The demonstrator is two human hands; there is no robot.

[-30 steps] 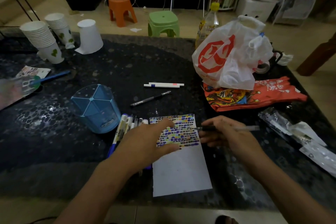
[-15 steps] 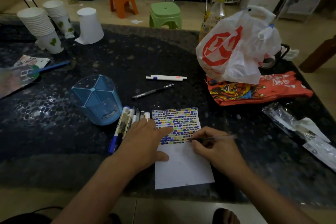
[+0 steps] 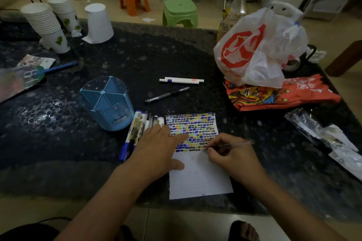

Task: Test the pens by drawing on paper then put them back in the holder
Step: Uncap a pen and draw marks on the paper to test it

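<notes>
Nearest me, the paper [image 3: 197, 172] lies on the dark worktop [image 3: 58, 143], its long axis running away from me, the far half filled with rows of coloured marks. My right hand [image 3: 233, 158] has its fingers curled round a clear pen [image 3: 233, 144]; the pen lies almost level, tip pointing left onto the lowest row of marks, barrel trailing off to the right. My left hand [image 3: 156, 150] lies flat with fingers straight, pressing the paper's left edge, grasping nothing. Just left of it a bunch of pens [image 3: 137, 131] lies side by side, pointing away from me, beside the blue holder [image 3: 107, 103], which stands upright. Farther off, a black pen [image 3: 166, 95] and two white pens [image 3: 181, 80] lie crosswise.
</notes>
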